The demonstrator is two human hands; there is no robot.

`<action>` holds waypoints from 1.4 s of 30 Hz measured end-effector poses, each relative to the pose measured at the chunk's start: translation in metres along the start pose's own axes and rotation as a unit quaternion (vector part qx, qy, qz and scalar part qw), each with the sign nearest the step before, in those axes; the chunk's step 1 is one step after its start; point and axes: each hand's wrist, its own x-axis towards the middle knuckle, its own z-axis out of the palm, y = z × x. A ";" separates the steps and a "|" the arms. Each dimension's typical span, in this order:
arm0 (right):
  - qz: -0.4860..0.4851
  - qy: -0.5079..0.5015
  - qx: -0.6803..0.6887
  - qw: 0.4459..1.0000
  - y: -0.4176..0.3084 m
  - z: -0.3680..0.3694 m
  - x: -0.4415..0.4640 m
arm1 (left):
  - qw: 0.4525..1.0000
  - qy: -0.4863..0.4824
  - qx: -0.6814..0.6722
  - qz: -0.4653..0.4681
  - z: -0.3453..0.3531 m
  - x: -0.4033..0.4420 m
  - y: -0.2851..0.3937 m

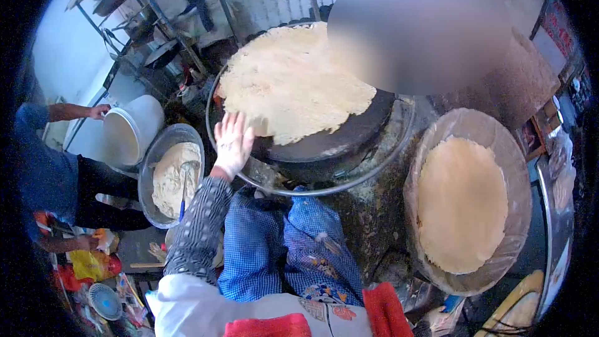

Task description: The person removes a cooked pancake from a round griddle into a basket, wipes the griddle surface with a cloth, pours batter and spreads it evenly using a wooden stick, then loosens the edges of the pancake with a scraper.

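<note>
Reaching forward over the near left part of the black griddle (365, 131), the left hand (231, 142) is open, with its fingers spread and nothing held in it. It wears a thin, whitish glove, and its fingertips are just beside the edge of the thin dough sheet (293, 81); I cannot tell if they touch. This sheet lies on the griddle, ahead of the left hand and to its right, and its edge is uneven. The right hand (443, 319) seems to be low at the bottom border, and I cannot tell how open it is or what it holds. Ahead of it stands a basket (519, 212) with clear plastic lining, and inside lies a round flatbread (462, 206). To the left of the left hand is a basin (145, 181) of pale batter (167, 178), and beside it another person's hand (100, 111) touches a white bucket (146, 125)
</note>
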 end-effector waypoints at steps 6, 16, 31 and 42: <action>-0.170 -0.031 0.351 0.920 -0.157 -0.163 -0.073 | 0.989 -0.140 -0.029 -0.045 0.102 0.052 0.048; -0.109 -0.629 0.631 0.441 -0.425 -0.379 -0.166 | 0.961 -0.266 -0.065 -0.044 0.057 0.012 0.086; -0.124 -0.632 0.664 0.379 -0.578 -0.314 -0.110 | 0.963 -0.032 -0.246 0.102 -0.040 -0.063 0.058; -0.644 0.126 -0.139 0.742 -0.550 -0.508 0.352 | 0.977 -0.155 -0.071 0.124 0.076 -0.125 0.007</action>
